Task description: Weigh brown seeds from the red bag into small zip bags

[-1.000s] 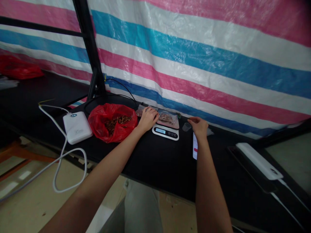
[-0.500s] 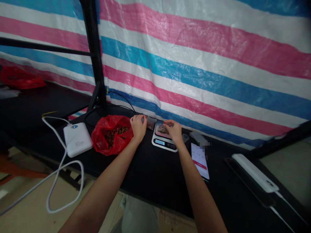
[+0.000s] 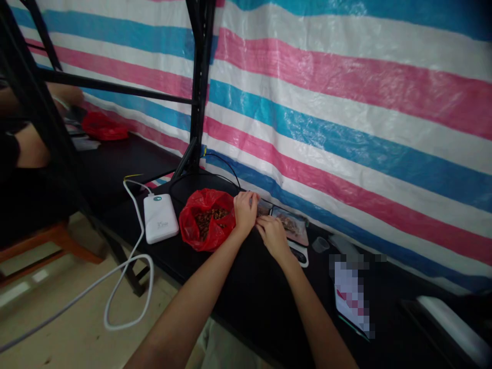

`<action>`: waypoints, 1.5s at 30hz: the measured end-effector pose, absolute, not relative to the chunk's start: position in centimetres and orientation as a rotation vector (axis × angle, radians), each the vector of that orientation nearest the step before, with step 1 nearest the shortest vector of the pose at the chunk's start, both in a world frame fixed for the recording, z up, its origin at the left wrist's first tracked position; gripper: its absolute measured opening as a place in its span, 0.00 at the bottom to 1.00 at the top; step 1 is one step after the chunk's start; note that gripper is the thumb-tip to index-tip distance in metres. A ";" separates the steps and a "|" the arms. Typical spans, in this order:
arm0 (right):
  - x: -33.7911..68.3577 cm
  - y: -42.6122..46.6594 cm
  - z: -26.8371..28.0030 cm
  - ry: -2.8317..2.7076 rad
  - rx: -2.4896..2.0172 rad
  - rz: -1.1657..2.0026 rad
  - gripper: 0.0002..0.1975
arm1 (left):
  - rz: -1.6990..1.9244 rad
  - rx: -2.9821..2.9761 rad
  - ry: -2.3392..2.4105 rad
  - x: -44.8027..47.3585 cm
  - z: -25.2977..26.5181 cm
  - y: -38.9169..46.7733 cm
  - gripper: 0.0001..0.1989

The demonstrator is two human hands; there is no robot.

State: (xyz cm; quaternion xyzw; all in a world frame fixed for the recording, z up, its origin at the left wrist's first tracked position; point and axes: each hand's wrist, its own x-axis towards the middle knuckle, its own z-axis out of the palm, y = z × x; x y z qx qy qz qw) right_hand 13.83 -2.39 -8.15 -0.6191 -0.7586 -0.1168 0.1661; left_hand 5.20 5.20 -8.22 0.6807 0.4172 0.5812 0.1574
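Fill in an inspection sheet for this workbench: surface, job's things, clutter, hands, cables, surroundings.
Surface: black bench, dark and bare near its front edge.
Job's things: red bag holding brown pieces; clear packet lying on the scale.
Clutter: white power bank, small clear cup, phone.
Hands: left hand beside the red bag, right hand at the scale; grip on anything cannot be told.
Cables: white cable looping off the bench; black wire behind.
Surroundings: striped tarp, black frame post, another person's arm at left.

Red bag [image 3: 207, 225] crowds the left; bare black tabletop [image 3: 246, 292] lies nearer.
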 end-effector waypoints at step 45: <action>21.9 -6.8 -4.1 -1.545 -1.466 -0.126 0.09 | 0.962 1.377 0.209 8.2 -6.7 3.2 0.18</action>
